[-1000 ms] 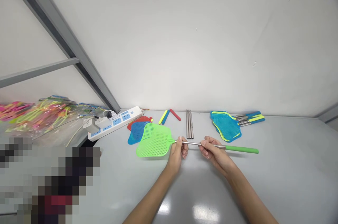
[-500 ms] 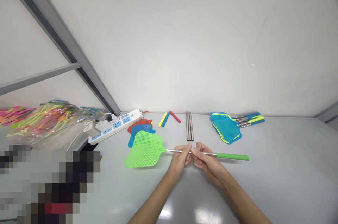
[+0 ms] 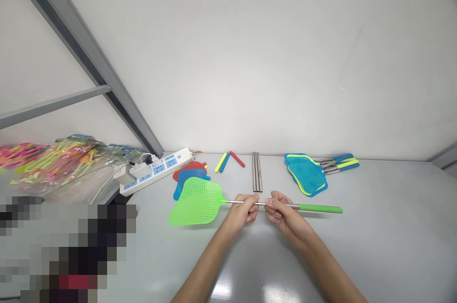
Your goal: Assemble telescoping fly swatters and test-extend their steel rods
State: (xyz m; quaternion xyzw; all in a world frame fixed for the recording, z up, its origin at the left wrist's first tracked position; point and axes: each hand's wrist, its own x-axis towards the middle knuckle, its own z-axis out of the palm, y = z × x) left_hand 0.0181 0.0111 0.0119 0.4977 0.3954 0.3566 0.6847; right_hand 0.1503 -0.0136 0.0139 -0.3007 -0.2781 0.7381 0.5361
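A green fly swatter (image 3: 197, 202) is held level above the grey table, its mesh head to the left and its green grip to the right. My left hand (image 3: 243, 211) is closed on the thin metal rod near the head. Further right along the same rod, my right hand (image 3: 285, 217) pinches the shaft just before the grip. A short stretch of bare rod shows between the two hands. Several metal tubes (image 3: 257, 172) lie side by side just beyond my hands. Behind the green head, a blue swatter head (image 3: 193, 175) overlaps a red swatter head (image 3: 180, 170).
Yellow, blue and red grips (image 3: 237, 159) lie near the wall. At right is a pile of blue and yellow swatters (image 3: 307, 174) with metal shafts. A white power strip (image 3: 157, 171) with plugs and cables sits at left, near bagged colourful items (image 3: 71, 160).
My right hand has moved to the right along with the green grip, away from my left hand. More of the thin rod shows between them.
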